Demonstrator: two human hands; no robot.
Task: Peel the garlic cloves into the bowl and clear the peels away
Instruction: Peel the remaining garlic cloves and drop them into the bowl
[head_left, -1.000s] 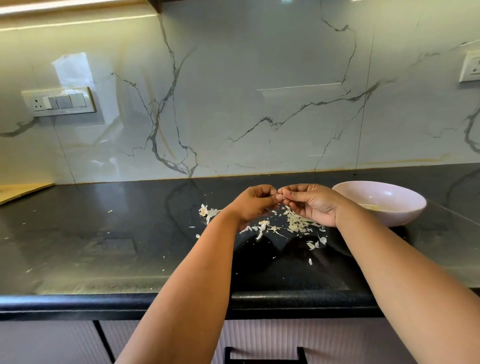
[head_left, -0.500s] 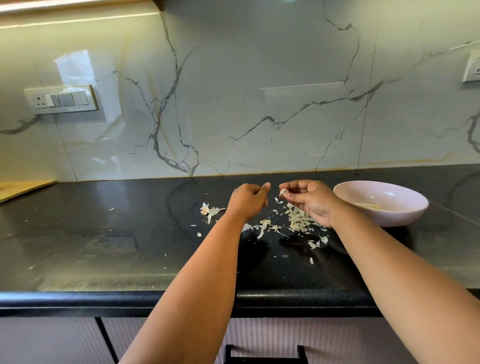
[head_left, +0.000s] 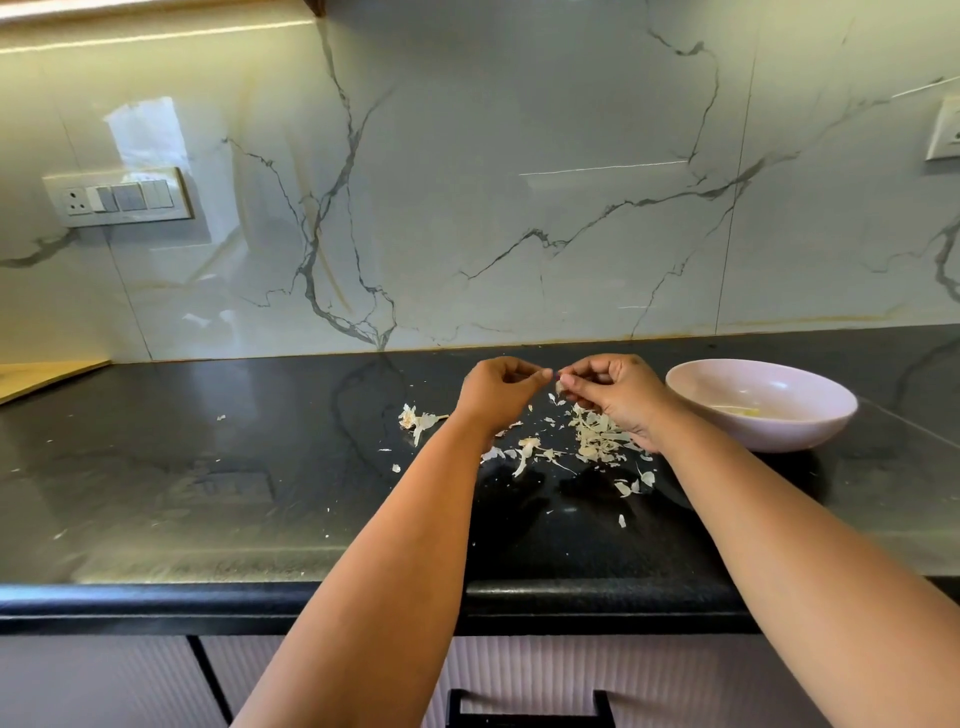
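Over the black counter my right hand (head_left: 615, 397) pinches a small pale garlic clove (head_left: 560, 387) in its fingertips. My left hand (head_left: 501, 395) is curled, and its thumb and forefinger meet the right fingertips at the clove's skin. Below both hands a pile of papery garlic peels (head_left: 597, 441) lies scattered. A smaller clump of peel (head_left: 415, 418) sits to the left of my left wrist. Right of my right hand stands a pale pink bowl (head_left: 779, 436) with a few peeled pieces of garlic (head_left: 743, 411) inside.
The black counter (head_left: 208, 493) runs wall to wall, its rounded front edge (head_left: 260, 603) near me. A marble backsplash rises behind, with a switch plate (head_left: 117, 197) at the left and a socket (head_left: 945, 130) at the right. A wooden board (head_left: 47, 376) lies far left.
Half a second ago my hands were apart, the left one drawn away to the left. They have come together again at the clove and sit slightly higher.
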